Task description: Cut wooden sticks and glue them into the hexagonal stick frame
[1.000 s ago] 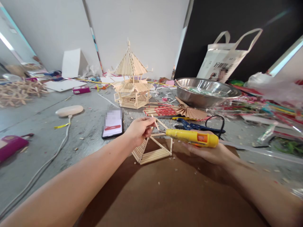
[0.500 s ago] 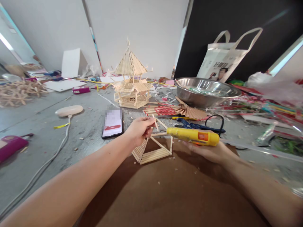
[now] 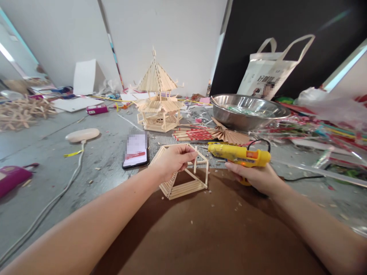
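Two bare hands are busy over the brown board (image 3: pixel 200 236), and between them sits a small wooden frame (image 3: pixel 187 189), an angular ring of thin sticks with slats filling some of its sides. The left hand (image 3: pixel 175 159) reaches over the back of it, thumb and fingers pinched on a short stick (image 3: pixel 195 164) that stands roughly upright above the frame's far right part; from where I am, I can't tell whether its lower end touches. The right hand (image 3: pixel 255 173) is wrapped around the handle of a yellow glue gun (image 3: pixel 237 152), its nozzle turned left towards the pinched stick, near it but apart. An orange glow shows on the gun just above the fingers.

Beyond the frame, on the grey floor, stands a two-tiered stick pavilion (image 3: pixel 159 78) with a pointed roof. A phone (image 3: pixel 135 152) lies just left of the frame, its screen lit. Further back to the right I see red-marked sticks (image 3: pixel 193 133), a pleated brown paper (image 3: pixel 231 134) beside them, a steel basin (image 3: pixel 243 120), and a white tote bag (image 3: pixel 265 72) against the black panel (image 3: pixel 286 19).
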`<state>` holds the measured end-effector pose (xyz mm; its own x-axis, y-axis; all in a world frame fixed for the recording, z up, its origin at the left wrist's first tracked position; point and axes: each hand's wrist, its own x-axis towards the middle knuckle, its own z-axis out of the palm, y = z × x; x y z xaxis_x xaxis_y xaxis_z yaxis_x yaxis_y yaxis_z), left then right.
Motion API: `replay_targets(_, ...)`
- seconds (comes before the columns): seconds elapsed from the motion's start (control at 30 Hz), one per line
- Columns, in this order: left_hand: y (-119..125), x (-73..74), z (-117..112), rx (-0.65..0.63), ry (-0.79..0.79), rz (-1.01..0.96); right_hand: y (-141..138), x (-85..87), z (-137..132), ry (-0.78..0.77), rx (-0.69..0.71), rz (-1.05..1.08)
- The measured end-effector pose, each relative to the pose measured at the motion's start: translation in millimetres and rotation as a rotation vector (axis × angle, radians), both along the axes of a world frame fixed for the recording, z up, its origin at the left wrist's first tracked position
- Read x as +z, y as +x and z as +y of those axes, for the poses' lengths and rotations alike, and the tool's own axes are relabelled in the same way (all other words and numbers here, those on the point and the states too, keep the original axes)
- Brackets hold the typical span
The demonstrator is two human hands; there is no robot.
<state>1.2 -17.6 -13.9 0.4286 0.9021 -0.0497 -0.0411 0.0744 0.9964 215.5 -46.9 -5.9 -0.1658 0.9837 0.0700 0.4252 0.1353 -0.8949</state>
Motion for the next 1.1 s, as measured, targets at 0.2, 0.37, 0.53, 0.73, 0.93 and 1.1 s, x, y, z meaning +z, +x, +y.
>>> replay_targets(0.2, 0.5, 0.3, -0.7, -0.012, 0.07, 0.043, 0.3, -0.8, 0.1, -0.02, 0.008, 0.002)
replay_targets(0.37, 0.8, 0.6, -0.4, -0.015, 0.094, 0.057, -0.1, 0.3, -0.2, -0.02, 0.014, 0.001)
replay_targets(0.53, 0.7, 0.0, -0.4, -0.006, 0.093, 0.073, -1.4, 1.5, -0.4, -0.017, 0.022, 0.001)
replay_targets(0.73, 1.4, 1.7, -0.9, 0.006, 0.095, 0.096, -1.0, 0.8, -0.1, -0.026, 0.03, 0.017)
replay_targets(0.93, 1.6, 2.7, -1.6, 0.01, 0.099, 0.108, -1.0, 0.4, -0.6, -0.028, 0.02, 0.019)
replay_targets(1.1, 1.9, 2.1, -1.6, 0.011, 0.103, 0.118, -0.9, 0.6, -0.2, -0.025, 0.027, 0.029)
